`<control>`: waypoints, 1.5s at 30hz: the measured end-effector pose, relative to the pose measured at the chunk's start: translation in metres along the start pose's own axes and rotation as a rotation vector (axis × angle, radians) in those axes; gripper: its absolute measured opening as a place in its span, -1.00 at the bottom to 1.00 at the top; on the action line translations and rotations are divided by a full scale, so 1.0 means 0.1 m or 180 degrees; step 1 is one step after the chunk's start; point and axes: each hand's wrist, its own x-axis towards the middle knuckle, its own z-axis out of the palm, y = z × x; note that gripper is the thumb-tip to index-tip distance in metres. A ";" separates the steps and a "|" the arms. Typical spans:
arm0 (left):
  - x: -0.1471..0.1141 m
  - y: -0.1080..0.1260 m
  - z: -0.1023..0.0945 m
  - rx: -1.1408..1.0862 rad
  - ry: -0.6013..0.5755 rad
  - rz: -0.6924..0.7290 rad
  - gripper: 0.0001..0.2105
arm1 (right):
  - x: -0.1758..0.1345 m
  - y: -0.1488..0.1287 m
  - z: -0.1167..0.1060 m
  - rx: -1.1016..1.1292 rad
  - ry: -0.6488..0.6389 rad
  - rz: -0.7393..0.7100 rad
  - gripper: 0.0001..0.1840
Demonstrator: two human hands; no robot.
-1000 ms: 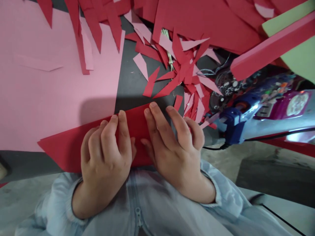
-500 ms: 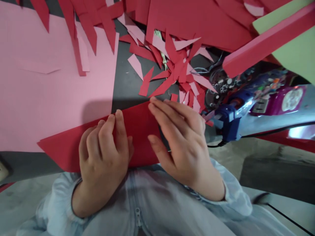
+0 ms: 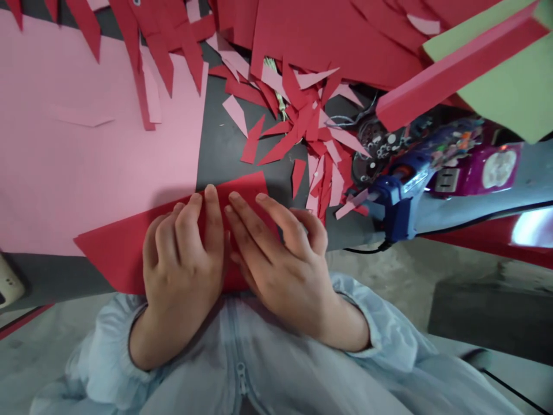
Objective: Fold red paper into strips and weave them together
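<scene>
A folded sheet of red paper (image 3: 116, 248) lies at the table's front edge, close to my body. My left hand (image 3: 184, 271) rests on its middle, fingers slightly bent and fingertips near the far edge of the paper. Beside it, my right hand (image 3: 285, 276) lies on the right part of the sheet with its fingers stretched out. The two hands nearly touch, and both press down on the paper without gripping it. Parts of the sheet are hidden under them.
A large pink sheet (image 3: 108, 173) spreads out on the left. Beyond my hands lie red and pink paper scraps (image 3: 306, 124) and a stack of red paper (image 3: 311, 40). To the right are a blue glue gun (image 3: 397, 199), a purple socket block (image 3: 469, 173) and green paper (image 3: 510, 86).
My right hand has slid left across the red paper, from its right end to beside my left hand. The left hand stays in place on the sheet. The view has shifted slightly.
</scene>
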 end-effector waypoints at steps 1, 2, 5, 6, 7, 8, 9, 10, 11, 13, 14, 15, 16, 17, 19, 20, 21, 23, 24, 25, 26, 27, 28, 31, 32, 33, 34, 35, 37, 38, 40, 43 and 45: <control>0.00 0.00 0.00 -0.0007 -0.0002 0.0014 -0.47 | 0.00 -0.01 0.01 -0.0014 -0.0109 0.0042 -0.57; 0.00 0.00 0.00 0.0023 -0.0010 0.0044 -0.47 | -0.01 0.00 0.03 -0.0018 -0.0207 0.0090 -0.54; 0.00 0.00 0.00 0.0256 -0.0075 0.0186 -0.45 | -0.02 0.02 0.08 0.0059 -0.0410 0.0251 -0.46; 0.00 0.01 0.00 0.0308 -0.0104 0.0212 -0.45 | -0.03 0.02 0.10 0.0125 -0.0443 0.0298 -0.44; 0.00 0.02 0.00 0.0335 -0.0113 0.0222 -0.45 | -0.03 0.02 0.11 0.0195 -0.0472 0.0347 -0.43; -0.01 0.02 0.01 0.0348 -0.0099 0.0218 -0.46 | -0.03 0.01 0.12 0.0262 -0.0497 0.0393 -0.43; -0.01 0.03 0.01 0.0354 -0.0071 0.0214 -0.46 | -0.04 0.00 0.13 0.0307 -0.0518 0.0430 -0.43; -0.01 0.03 0.01 0.0366 -0.0046 0.0209 -0.46 | -0.04 -0.01 0.13 0.0322 -0.0513 0.0447 -0.44; -0.02 0.03 0.01 0.0385 -0.0030 0.0204 -0.47 | -0.04 -0.03 0.13 0.0308 -0.0492 0.0452 -0.44; -0.03 0.01 -0.01 0.0424 -0.0030 0.0189 -0.47 | -0.04 -0.05 0.13 0.0218 -0.0411 0.0424 -0.44; -0.04 -0.01 -0.03 0.0444 -0.0047 0.0164 -0.47 | -0.04 -0.06 0.13 0.0155 -0.0359 0.0404 -0.45; -0.06 -0.03 -0.05 0.0463 -0.0083 0.0121 -0.47 | -0.03 -0.07 0.14 0.0086 -0.0298 0.0384 -0.46; -0.07 -0.05 -0.07 0.0477 -0.0120 0.0065 -0.47 | -0.03 -0.07 0.14 0.0027 -0.0247 0.0362 -0.47; -0.09 -0.08 -0.09 0.0483 -0.0166 0.0003 -0.46 | -0.02 -0.07 0.15 -0.0017 -0.0194 0.0338 -0.48; -0.14 -0.15 -0.14 0.0473 -0.0238 -0.0137 -0.43 | -0.02 -0.07 0.15 -0.0041 -0.0114 0.0322 -0.49; -0.17 -0.19 -0.16 0.0458 -0.0249 -0.0202 -0.42 | -0.02 -0.07 0.15 -0.0003 -0.0101 0.0329 -0.49; -0.21 -0.23 -0.17 0.0441 -0.0235 -0.0266 -0.42 | -0.02 -0.07 0.16 0.0057 -0.0109 0.0343 -0.49; -0.27 -0.31 -0.20 0.0430 -0.0180 -0.0379 -0.41 | -0.03 -0.07 0.17 0.0175 -0.0079 0.0374 -0.47; -0.31 -0.34 -0.21 0.0448 -0.0155 -0.0417 -0.41 | -0.04 -0.08 0.17 0.0228 -0.0056 0.0389 -0.46; -0.34 -0.38 -0.21 0.0477 -0.0140 -0.0445 -0.41 | -0.05 -0.08 0.18 0.0274 -0.0023 0.0409 -0.45; -0.37 -0.41 -0.23 0.0508 -0.0131 -0.0475 -0.42 | -0.06 -0.08 0.19 0.0302 0.0007 0.0430 -0.44; -0.39 -0.43 -0.24 0.0531 -0.0129 -0.0507 -0.42 | -0.07 -0.08 0.20 0.0318 0.0024 0.0448 -0.43; -0.41 -0.46 -0.25 0.0539 -0.0132 -0.0548 -0.43 | -0.07 -0.09 0.21 0.0324 0.0030 0.0456 -0.42; -0.48 -0.53 -0.27 0.0503 -0.0142 -0.0712 -0.43 | -0.09 -0.10 0.23 0.0298 0.0025 0.0448 -0.41; -0.50 -0.56 -0.28 0.0490 -0.0145 -0.0773 -0.43 | -0.09 -0.10 0.24 0.0292 0.0022 0.0443 -0.41; -0.53 -0.58 -0.28 0.0484 -0.0145 -0.0826 -0.43 | -0.09 -0.10 0.24 0.0293 0.0016 0.0448 -0.41; -0.55 -0.61 -0.28 0.0485 -0.0138 -0.0863 -0.43 | -0.09 -0.10 0.24 0.0297 0.0004 0.0458 -0.41; -0.58 -0.63 -0.27 0.0492 -0.0130 -0.0887 -0.42 | -0.09 -0.11 0.24 0.0298 -0.0019 0.0466 -0.41; -0.62 -0.67 -0.26 0.0502 -0.0113 -0.0894 -0.42 | -0.09 -0.11 0.23 0.0275 -0.0073 0.0459 -0.40; -0.64 -0.67 -0.25 0.0495 -0.0099 -0.0903 -0.41 | -0.09 -0.11 0.23 0.0259 -0.0095 0.0450 -0.40; -0.66 -0.67 -0.24 0.0453 -0.0072 -0.0957 -0.41 | -0.09 -0.11 0.22 0.0228 -0.0119 0.0437 -0.40; -0.65 -0.65 -0.24 0.0383 -0.0076 -0.1065 -0.41 | -0.08 -0.11 0.23 0.0212 -0.0123 0.0447 -0.40; -0.64 -0.65 -0.25 0.0364 0.0005 -0.1173 -0.41 | -0.08 -0.10 0.24 0.0200 -0.0105 0.0424 -0.39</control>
